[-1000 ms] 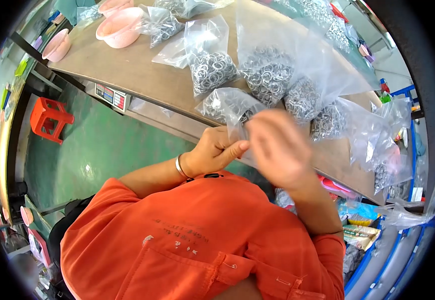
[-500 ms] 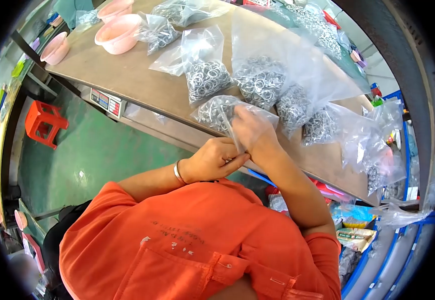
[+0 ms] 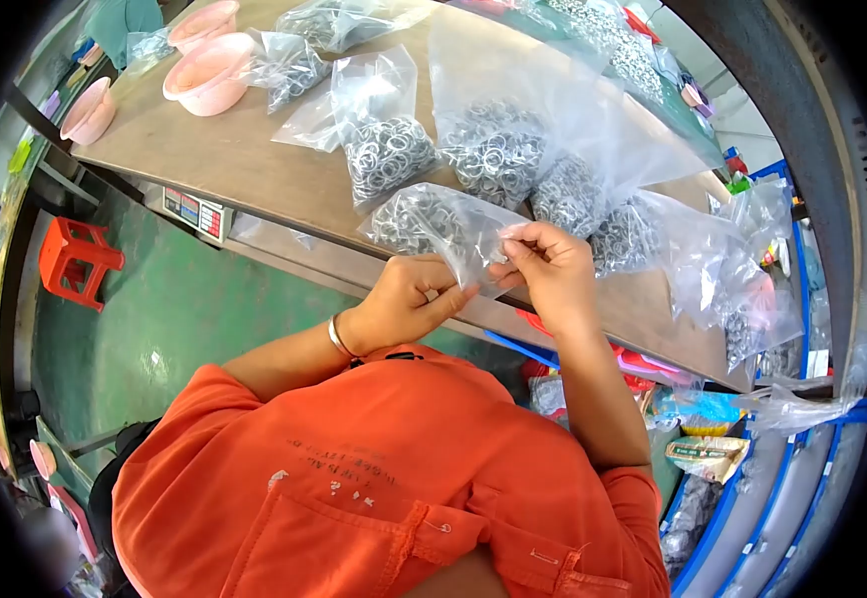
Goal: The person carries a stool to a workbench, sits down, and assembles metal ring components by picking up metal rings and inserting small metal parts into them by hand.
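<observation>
A clear plastic bag of metal rings lies at the front edge of the table, its mouth toward me. My left hand pinches the near edge of this bag between thumb and fingers. Across from it, my right hand is closed on the right side of the bag's mouth, thumb against fingertips. Just behind stand more clear bags filled with rings, among them a ring-filled bag and a larger bag of rings. Whether a ring is also in my right fingers cannot be made out.
Pink basins stand at the table's far left. A digital scale sits on the shelf under the tabletop. On the green floor is a red stool. Blue-edged racks with bagged goods stand at my right.
My right hand has come out of the bag and drawn back to the right, onto the edge of its mouth. My left hand keeps its pinch. The whole view has shifted slightly.
</observation>
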